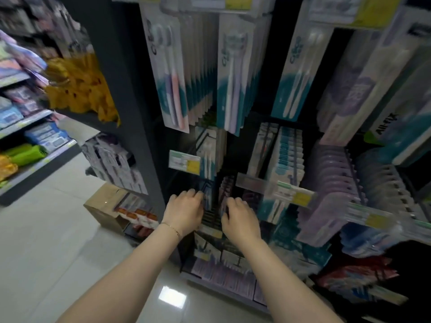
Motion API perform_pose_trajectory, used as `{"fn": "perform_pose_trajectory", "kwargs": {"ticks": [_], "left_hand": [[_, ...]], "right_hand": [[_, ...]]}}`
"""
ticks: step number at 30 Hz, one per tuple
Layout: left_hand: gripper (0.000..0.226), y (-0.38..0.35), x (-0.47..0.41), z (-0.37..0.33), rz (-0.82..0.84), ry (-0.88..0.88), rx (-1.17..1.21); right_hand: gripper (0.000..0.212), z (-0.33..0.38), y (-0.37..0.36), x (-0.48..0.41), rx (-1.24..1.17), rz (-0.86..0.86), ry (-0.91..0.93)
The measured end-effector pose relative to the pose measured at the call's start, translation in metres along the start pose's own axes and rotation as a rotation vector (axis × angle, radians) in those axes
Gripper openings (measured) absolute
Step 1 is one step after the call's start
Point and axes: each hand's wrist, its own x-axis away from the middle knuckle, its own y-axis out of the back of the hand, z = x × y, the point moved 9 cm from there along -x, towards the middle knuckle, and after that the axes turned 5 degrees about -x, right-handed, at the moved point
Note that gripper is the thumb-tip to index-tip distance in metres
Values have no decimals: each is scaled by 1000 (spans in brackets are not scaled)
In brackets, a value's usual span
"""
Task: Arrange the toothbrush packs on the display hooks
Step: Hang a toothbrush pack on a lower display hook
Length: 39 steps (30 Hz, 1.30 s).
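My left hand (186,213) and right hand (240,217) curl their fingers onto the dark toothbrush packs (211,216) hanging between them, gripping either side, probably to square up the row.

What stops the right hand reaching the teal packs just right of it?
Probably nothing, so likely yes. The right hand sits beside the teal packs with no item between; only a price tag fronts their tops.
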Motion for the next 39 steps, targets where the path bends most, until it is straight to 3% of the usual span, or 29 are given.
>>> {"fn": "perform_pose_trajectory", "kwargs": {"ticks": [4,8,11,15,20,23,26,31,34,37,39], "left_hand": [[30,-11,-31,33,-44,-25,-2],[25,-22,-64,54,-81,13,167],[17,-39,-86,71,6,136,446],[26,-55,-99,75,109,318,1035],[21,-70,-105,68,272,457,1287],[24,-75,-106,70,282,488,1334],[33,-82,-106,76,300,513,1293],[33,-83,-103,80,355,541,1311],[26,-79,-100,78,312,530,1366],[6,-74,-96,78,267,484,1369],[9,-74,-97,76,259,446,1403]], "right_hand": [[32,11,-11,-44,-77,-99,-9],[36,7,-27,-89,-157,-187,-49],[37,2,-34,-115,-250,-259,-67],[38,-13,-38,-139,-491,-355,-175],[20,-26,-47,-160,-733,-387,-233],[11,-33,-49,-163,-835,-432,-249],[15,-32,-48,-163,-941,-452,-256],[15,-24,-29,-161,-937,-485,-211],[14,-22,-22,-160,-907,-468,-207],[14,-20,-21,-158,-882,-416,-213],[14,-16,-21,-156,-863,-369,-212]]}}
